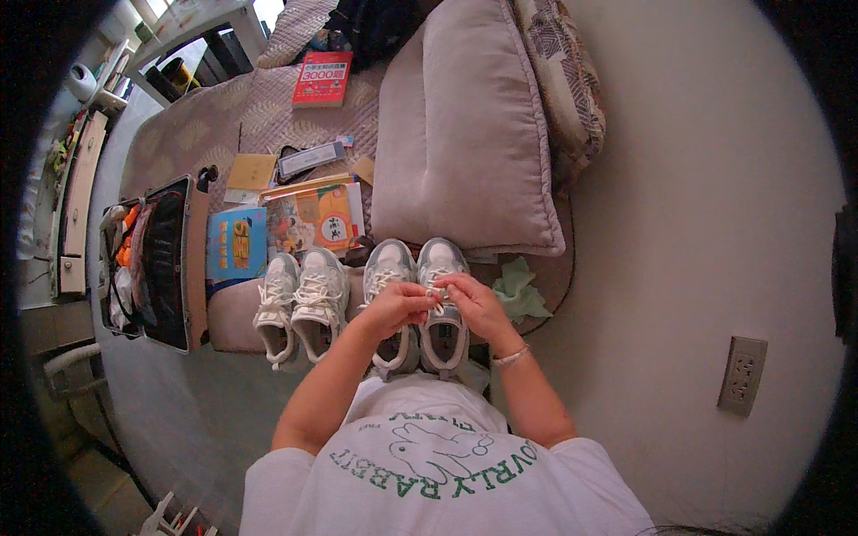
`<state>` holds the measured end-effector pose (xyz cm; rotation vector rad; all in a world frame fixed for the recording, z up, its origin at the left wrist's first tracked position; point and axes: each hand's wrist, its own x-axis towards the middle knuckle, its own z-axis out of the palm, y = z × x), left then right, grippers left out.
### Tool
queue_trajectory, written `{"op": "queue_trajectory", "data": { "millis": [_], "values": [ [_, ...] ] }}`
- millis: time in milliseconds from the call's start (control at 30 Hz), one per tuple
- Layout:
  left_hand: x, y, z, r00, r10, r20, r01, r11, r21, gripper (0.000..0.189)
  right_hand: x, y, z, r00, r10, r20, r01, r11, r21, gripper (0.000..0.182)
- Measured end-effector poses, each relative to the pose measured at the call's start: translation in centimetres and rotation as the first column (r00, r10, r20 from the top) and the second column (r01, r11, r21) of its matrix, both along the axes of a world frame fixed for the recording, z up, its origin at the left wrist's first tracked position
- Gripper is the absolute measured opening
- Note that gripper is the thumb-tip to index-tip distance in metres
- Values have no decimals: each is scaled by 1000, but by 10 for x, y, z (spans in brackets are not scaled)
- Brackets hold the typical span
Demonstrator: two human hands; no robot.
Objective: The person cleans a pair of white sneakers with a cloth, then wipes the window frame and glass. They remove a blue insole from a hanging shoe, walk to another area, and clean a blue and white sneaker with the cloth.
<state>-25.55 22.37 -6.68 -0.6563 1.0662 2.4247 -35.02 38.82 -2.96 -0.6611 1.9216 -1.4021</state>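
Observation:
Two pairs of white and grey sneakers stand side by side on the edge of the sofa, their heels towards me. Over the rightmost sneaker [443, 338], my left hand [401, 309] and my right hand [474, 303] meet fingertip to fingertip. Both pinch the white shoelace [439, 309], which forms a small loop between them. My hands partly cover the sneaker beside it [390, 258]. The other pair, with a left sneaker [276, 301] and a right sneaker [319, 295], has its laces tied in bows.
A crumpled green cloth [519, 289] lies right of the shoes, below a large cushion [469, 127]. Books [312, 218] and a blue booklet [236, 242] lie beyond the left pair. An open suitcase [196, 268] stands left. On the right wall is a power outlet [743, 375].

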Motion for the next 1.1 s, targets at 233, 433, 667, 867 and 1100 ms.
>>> {"op": "queue_trajectory", "data": {
  "millis": [233,433,667,867,1100],
  "values": [
    [-4,25,3,866,-215,-452,-360,361,-860,8,-15,1,-18,964,12,267,-81,966,247,25],
    [-7,46,-5,841,-148,-521,-508,119,-853,9,-22,8,-15,881,62,469,-120,988,94,23],
    [0,38,4,864,-7,-503,-488,224,-843,9,-25,15,-27,988,80,-132,-62,989,135,19],
    [57,20,5,931,-217,-293,-282,82,-956,12,-21,45,-51,943,56,-330,80,920,383,13],
    [24,19,11,923,-45,-382,-326,433,-840,13,-25,25,-28,970,-114,-215,141,983,114,11]
  ]
}}
